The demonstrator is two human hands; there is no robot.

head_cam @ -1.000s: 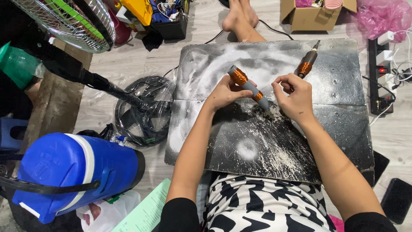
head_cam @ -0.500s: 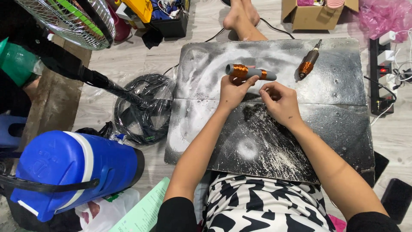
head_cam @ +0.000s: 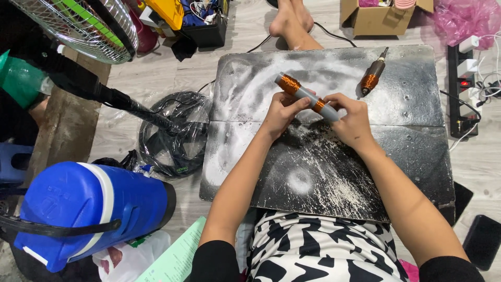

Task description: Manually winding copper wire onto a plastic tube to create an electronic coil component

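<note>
Second tool: an orange-and-grey pen-shaped tool is laid on the tabletop, up and to the right of the grip, well apart from it.
Tabletop: a dark, scratched slab dusted with white powder is spread beneath the grip.
Power strip: placed on the floor far right of the grip, with white plugs inserted.
Cardboard box: set beyond the tabletop, above and right of the grip.
Pink bag: crumpled in the far right corner.
Blue cooler: laid on its side, far down-left of the grip.
Fan: seen far up-left.
Black coil: bagged, left of the tabletop.
</note>
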